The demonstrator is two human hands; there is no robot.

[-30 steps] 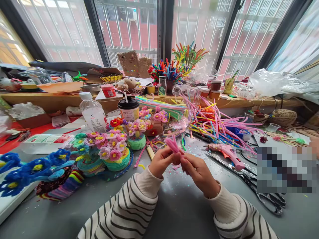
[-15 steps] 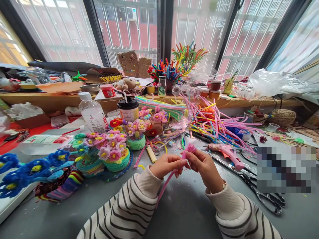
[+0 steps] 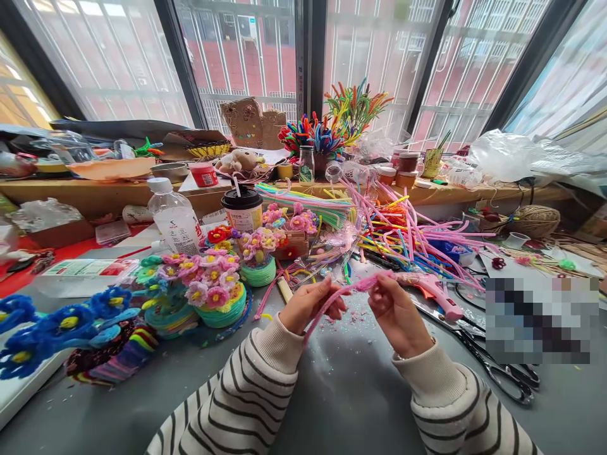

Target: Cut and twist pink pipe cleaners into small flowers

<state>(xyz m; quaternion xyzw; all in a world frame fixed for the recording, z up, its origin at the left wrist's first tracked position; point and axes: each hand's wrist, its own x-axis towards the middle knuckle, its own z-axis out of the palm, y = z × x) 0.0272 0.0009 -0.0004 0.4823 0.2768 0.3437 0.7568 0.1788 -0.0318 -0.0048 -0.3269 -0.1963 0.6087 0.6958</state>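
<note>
A pink pipe cleaner point(image 3: 336, 294) stretches between my two hands over the grey table, its tail hanging down by my left wrist. My right hand point(image 3: 394, 311) pinches its bunched end between thumb and fingertips. My left hand point(image 3: 315, 306) has the strand running across its fingers, which are bent loosely; thumb and fingers look apart, and how firmly they touch it is unclear. Right of my right hand lies a pink glue gun point(image 3: 434, 292). Pots of pink pipe-cleaner flowers point(image 3: 214, 278) stand to the left of my left hand.
Black scissors point(image 3: 509, 379) lie at the right. Loose pipe cleaners point(image 3: 403, 224) spread behind my hands. A water bottle point(image 3: 175, 218) and a lidded cup point(image 3: 243, 212) stand at the back left. Blue flowers point(image 3: 66, 322) fill the left side. Glitter dots the table point(image 3: 341, 392).
My hands have moved apart, the right one to the right. The pink pipe cleaner, bunched between them before, now spans the gap. My left fingers have loosened.
</note>
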